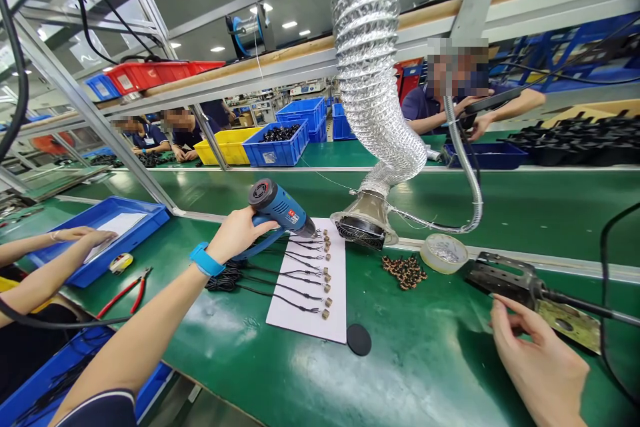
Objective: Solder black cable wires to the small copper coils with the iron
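Note:
My left hand (243,233), with a blue band at the wrist, is wrapped round the handle of a blue heat gun (287,210). Its nozzle points down at the far end of a white sheet (330,327). Across that sheet lie several black cables (285,277) with small metal-coloured connector pieces (327,289) at their ends. To the right, my right hand (540,353) hovers over the bench with thumb and forefinger pinched. What they hold, if anything, is too small to make out. Just beyond it sits a soldering iron in a metal stand (505,278).
A fume duct hood (367,213) hangs behind the sheet. Copper-coloured small parts (404,271), a round clear container (444,253) and a black disc (359,339) lie nearby. At left are red-handled cutters (137,293), a blue tray (160,213) and a co-worker's hands (93,238).

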Demonstrator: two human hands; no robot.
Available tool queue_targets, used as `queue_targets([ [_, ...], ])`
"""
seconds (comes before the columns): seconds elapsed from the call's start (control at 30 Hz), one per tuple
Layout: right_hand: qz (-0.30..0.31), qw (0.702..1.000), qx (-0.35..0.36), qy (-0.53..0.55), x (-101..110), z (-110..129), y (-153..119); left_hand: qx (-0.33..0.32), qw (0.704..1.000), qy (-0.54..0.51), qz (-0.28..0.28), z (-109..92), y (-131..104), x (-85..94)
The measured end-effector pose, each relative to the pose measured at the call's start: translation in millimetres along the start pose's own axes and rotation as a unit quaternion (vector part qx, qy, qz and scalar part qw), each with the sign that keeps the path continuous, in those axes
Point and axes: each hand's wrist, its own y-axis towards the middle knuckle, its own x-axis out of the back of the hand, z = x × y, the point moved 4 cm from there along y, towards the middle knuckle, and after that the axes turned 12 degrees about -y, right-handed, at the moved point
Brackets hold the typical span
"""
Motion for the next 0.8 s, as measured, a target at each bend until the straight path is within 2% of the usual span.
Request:
queue_targets([
  [0.5, 0.007, 1.0, 0.0, 0.002, 7, 6, 2, 0.006, 1.0, 0.007, -0.003, 8, 14, -7.6],
  [0.8, -0.011, 1.0, 0.012, -0.005, 5, 3, 3, 0.003, 0.999, 0.038, -0.015, 15, 25, -11.6],
])
